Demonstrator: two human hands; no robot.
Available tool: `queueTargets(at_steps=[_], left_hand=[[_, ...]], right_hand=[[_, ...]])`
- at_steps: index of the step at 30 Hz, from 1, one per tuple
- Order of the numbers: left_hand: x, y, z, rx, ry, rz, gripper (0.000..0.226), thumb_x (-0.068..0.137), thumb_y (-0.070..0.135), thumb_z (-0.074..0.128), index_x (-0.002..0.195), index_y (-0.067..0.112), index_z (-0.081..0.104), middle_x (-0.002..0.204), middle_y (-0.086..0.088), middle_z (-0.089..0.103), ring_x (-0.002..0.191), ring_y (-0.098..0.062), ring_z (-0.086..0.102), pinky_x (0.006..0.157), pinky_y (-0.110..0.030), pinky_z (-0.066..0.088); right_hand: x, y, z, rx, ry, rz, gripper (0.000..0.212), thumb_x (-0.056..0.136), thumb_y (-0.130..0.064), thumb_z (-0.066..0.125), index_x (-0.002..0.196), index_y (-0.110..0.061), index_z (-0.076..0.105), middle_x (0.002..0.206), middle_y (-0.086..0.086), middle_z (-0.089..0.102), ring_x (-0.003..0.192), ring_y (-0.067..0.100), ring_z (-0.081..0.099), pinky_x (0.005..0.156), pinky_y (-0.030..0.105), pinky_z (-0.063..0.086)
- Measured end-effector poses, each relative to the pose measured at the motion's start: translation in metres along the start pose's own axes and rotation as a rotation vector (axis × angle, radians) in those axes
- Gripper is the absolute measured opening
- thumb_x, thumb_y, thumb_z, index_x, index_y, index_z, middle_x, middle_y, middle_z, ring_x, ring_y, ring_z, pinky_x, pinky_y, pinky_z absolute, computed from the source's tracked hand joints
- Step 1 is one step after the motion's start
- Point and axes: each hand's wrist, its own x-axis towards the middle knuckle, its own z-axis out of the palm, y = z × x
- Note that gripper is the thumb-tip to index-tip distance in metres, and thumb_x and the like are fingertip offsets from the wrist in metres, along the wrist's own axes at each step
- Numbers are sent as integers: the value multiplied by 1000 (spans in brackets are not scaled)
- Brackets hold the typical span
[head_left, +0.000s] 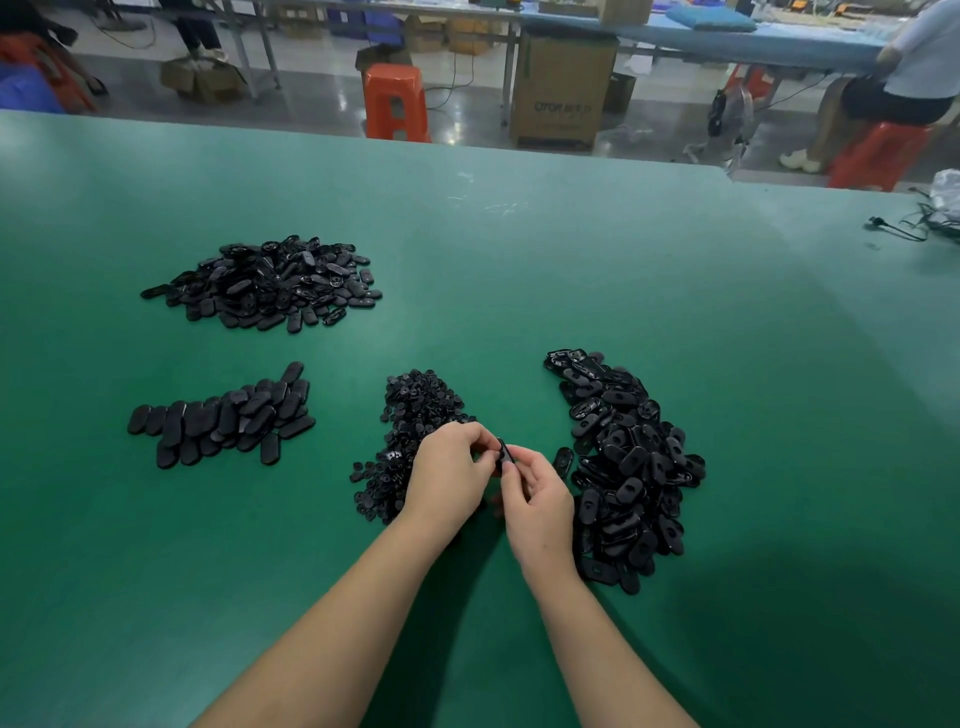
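Your left hand (449, 470) and right hand (537, 499) both pinch one oval piece (505, 453); the neat batch (223, 415) looks finished, while the large heap (628, 467) seems mostly left to do.

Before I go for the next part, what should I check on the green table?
1. Black oval plastic piece gripped: ok, the left hand and right hand both pinch it above the green table mat.
2. Anything fitted inside that piece: cannot tell, fingers hide it.
3. Heap of small round black parts in reach: ok, it lies under and beside the left hand.
4. Heap of loose black oval shells in reach: ok, just beside the right hand.
5. Tidy overlapping rows of black oval pieces kept separate: ok, bare mat lies between them and the other heaps.
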Motion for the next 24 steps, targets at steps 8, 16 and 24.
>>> queueTargets(at_steps=[8, 16, 24], left_hand=[[1, -1, -1, -17, 12, -28, 8, 88, 16, 69, 87, 20, 76, 77, 13, 70, 70, 1, 62, 63, -7, 44], [3, -4, 1, -129, 13, -128, 12, 88, 17, 70, 79, 24, 73, 75, 12, 70, 71, 0, 64, 59, -9, 41], [6, -7, -1, -148, 5, -121, 17, 90, 18, 72, 77, 29, 70, 77, 15, 69, 74, 1, 63, 62, -8, 39]], right_hand=[[0, 2, 2, -45, -18, -27, 22, 101, -17, 58, 120, -17, 70, 105, -5, 76, 91, 24, 72, 84, 53, 58], [-2, 0, 0, -46, -43, -50, 22, 101, -18, 59, 119, -20, 70, 104, -8, 76, 92, 16, 71, 84, 50, 59], [-1, -2, -2, 26, -53, -46, 14, 100, -20, 63, 103, -32, 69, 89, -7, 77, 70, 10, 69, 70, 31, 58]])
